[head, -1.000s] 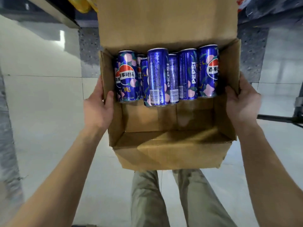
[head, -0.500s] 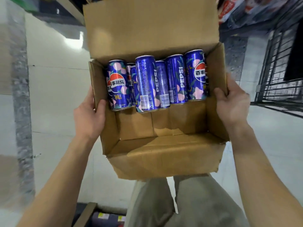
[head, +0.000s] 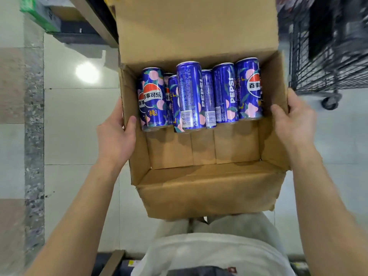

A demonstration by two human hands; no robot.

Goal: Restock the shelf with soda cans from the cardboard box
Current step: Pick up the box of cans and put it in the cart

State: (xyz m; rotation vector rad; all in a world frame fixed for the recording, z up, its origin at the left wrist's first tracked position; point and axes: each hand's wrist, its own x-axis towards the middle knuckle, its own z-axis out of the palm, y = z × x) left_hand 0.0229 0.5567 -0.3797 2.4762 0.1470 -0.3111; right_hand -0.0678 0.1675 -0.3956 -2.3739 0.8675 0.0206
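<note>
Zero soda cans point(head: 189, 94) shelved yet, far as we can tell. Our left grip point(head: 117, 136) and right grip point(head: 294, 120) each clasp a side wall of the cardboard box point(head: 209, 192), the cans bunched at its far end. The shelf point(head: 93, 16) sits up left, so the whole restock's left to do.

Pale glossy tile floor point(head: 79, 126), with a speckled grey stone strip point(head: 33, 136) running down the left of the frame and a round glare point(head: 87, 72) at upper left. A green pack point(head: 37, 18) and a shelf point(head: 95, 18) base stand at top left. At upper right, a black wire cart point(head: 328, 56) rests on a wheel point(head: 329, 102).
</note>
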